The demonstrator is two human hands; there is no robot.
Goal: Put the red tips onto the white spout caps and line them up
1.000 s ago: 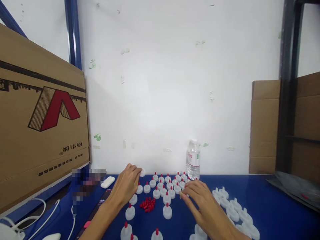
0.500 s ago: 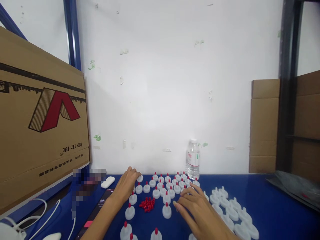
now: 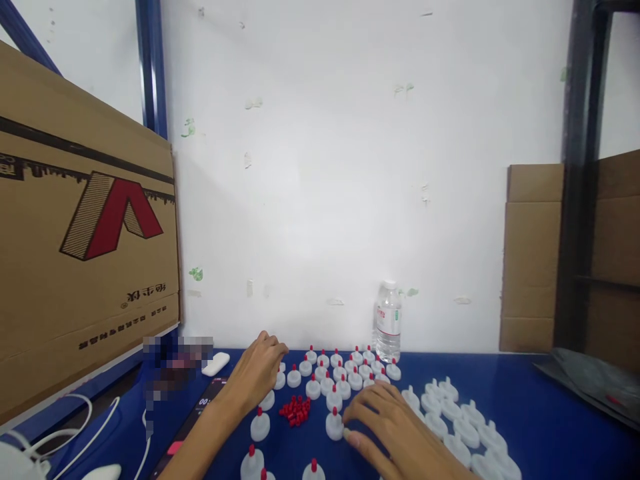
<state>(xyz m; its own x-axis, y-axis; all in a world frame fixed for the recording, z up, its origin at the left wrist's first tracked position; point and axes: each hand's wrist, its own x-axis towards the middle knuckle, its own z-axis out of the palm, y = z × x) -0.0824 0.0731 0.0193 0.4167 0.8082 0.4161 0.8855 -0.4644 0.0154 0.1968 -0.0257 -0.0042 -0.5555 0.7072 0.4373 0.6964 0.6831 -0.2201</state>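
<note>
My left hand point(image 3: 263, 363) is at the back left of the blue table, fingers bent downward over the back of a group of white round caps with red tips. Its fingertips are hidden, so whatever they hold is not visible. A white cap point(image 3: 294, 379) stands just right of it. Low over the table, my right hand point(image 3: 385, 423) is open with fingers apart. Its thumb and fingertips are close beside an upright red-tipped white cap point(image 3: 335, 427); I cannot tell whether they touch. A pile of small red tips point(image 3: 296, 411) lies between the hands.
Several white caps without red tips point(image 3: 466, 432) are clustered at the right. A water bottle point(image 3: 389, 323) stands by the wall. On the left are a phone point(image 3: 193, 417), a white oblong object point(image 3: 216, 364), cables and a large cardboard box point(image 3: 115, 220). A grey plastic bag point(image 3: 595, 383) lies far right.
My right hand has moved left and down, close to the red-tipped cap. My left hand has shifted slightly right and now covers much of the cap that showed beside its fingers.
</note>
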